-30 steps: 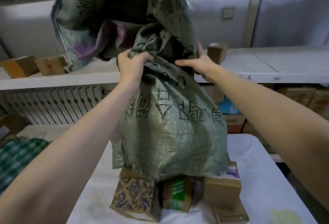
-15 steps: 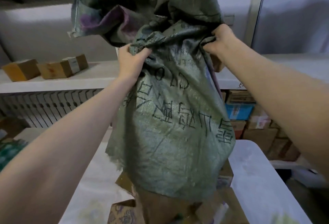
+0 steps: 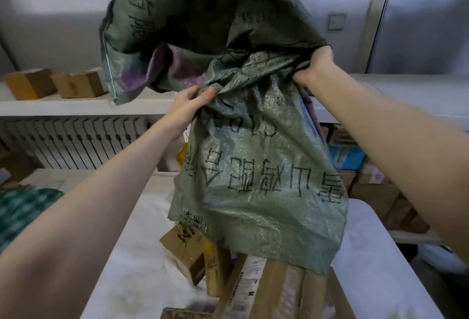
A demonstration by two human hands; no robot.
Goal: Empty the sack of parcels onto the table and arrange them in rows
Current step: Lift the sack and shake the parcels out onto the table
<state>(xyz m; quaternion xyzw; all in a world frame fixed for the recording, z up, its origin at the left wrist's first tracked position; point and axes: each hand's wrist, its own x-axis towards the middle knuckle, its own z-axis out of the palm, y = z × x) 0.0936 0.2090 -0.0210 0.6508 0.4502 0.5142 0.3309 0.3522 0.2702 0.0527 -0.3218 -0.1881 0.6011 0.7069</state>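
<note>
A green woven sack point(image 3: 256, 166) with black writing hangs upside down over the white table point(image 3: 137, 263). My left hand point(image 3: 190, 100) grips a bunched fold of the sack at its left side. My right hand point(image 3: 314, 67) grips the fabric higher up on the right. Several cardboard parcels point(image 3: 187, 247) spill out from under the sack's open mouth onto the table, among them a long flat box point(image 3: 251, 283). The sack hides what may still be inside it.
A white shelf point(image 3: 76, 105) behind the table carries two small brown boxes point(image 3: 76, 84). A radiator point(image 3: 76, 141) stands below it. Stacked cartons point(image 3: 360, 174) fill the floor at right. A green checked cloth point(image 3: 22, 212) lies at left.
Both hands have lifted the sack higher, the right hand moving up and to the right. More parcels have slid out from its mouth onto the table.
</note>
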